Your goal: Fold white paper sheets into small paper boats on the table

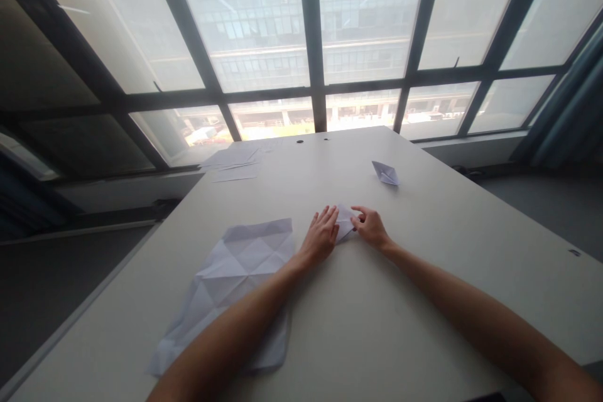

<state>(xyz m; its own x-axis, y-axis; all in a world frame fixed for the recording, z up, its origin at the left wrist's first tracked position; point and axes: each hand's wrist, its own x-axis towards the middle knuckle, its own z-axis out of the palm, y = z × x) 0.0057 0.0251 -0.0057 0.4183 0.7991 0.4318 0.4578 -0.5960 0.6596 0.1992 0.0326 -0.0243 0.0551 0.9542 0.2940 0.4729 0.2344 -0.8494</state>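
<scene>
A small folded sheet of white paper (345, 218) lies on the table between my two hands. My left hand (322, 231) rests flat across its left side, fingers stretched out and pointing away from me. At the paper's right edge, my right hand (371, 226) pinches the corner between thumb and bent fingers. Part of the paper is hidden under the left hand. Under my left forearm is a large creased sheet of paper (249, 257), opened out. Farther off to the right sits a folded paper boat (386, 173).
The white table (424, 289) stretches away toward tall windows (254, 25). A stack of loose paper sheets (235, 157) lies at its far left. Small dark holes show near the far edge. A blue curtain (565, 100) hangs at the right.
</scene>
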